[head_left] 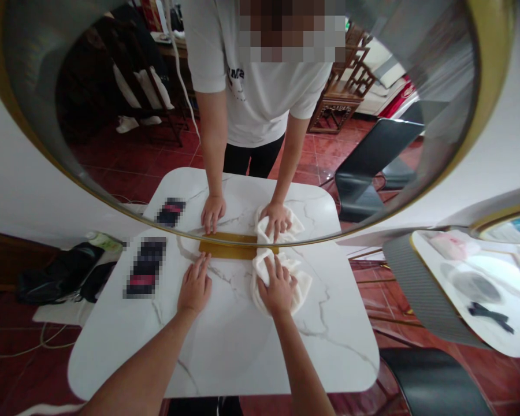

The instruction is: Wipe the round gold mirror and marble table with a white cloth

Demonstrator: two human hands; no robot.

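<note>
My left hand [195,284] lies on the white marbled table [229,352], fingers stretched forward and fingertips at the front edge of a gold plate [227,249] below the mirror. The hand holds nothing. My right hand [279,290] grips a bunched white cloth [302,284] from above and presses it against the tabletop. Part of the cloth reaches over the right end of the gold plate. A large round mirror [260,156] with a gold rim stands at the table's back and reflects both arms and the cloth.
A dark, blurred-out phone-like object [145,267] lies on the table's left side. A black chair [433,378] stands at the right, near a second white table [498,323] with a black item [490,316] on it. Dark bags [54,274] sit on the left.
</note>
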